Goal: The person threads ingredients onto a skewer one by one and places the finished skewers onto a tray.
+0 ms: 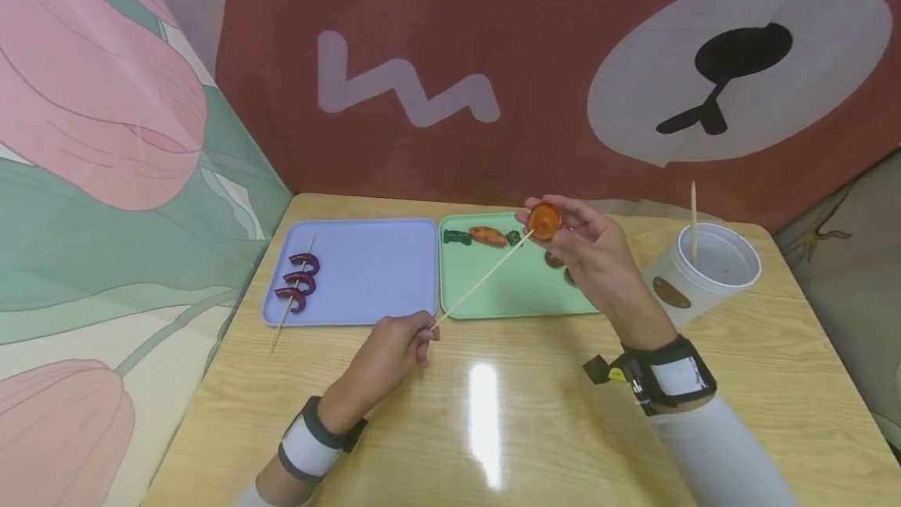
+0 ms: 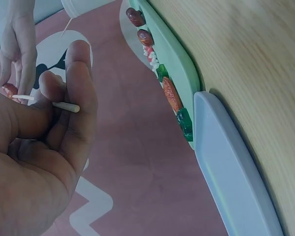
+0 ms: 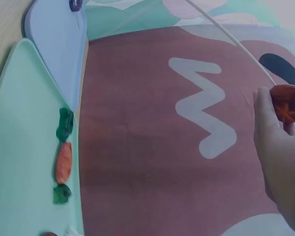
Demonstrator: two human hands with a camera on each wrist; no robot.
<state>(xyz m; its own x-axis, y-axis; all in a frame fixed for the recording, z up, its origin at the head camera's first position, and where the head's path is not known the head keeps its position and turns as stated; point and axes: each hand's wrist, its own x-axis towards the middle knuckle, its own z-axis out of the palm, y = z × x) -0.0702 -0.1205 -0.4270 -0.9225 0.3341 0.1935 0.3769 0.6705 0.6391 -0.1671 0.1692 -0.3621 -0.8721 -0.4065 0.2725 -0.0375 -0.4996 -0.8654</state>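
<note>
1. Right sleeve (image 1: 725,452) nearest, over table (image 1: 556,429).
2. Left hand (image 1: 390,350) pinches stick (image 1: 486,278) near its lower end, near blue tray's (image 1: 373,272) near right corner.
3. Right hand (image 1: 598,257) pinches orange disc (image 1: 545,219), raised off green tray (image 1: 507,292); stick meets disc, piercing unclear.
4. Skewer (image 1: 299,280), three purple pieces, along blue tray's left edge.
5. Cup (image 1: 732,276) near table's far right corner.
</note>
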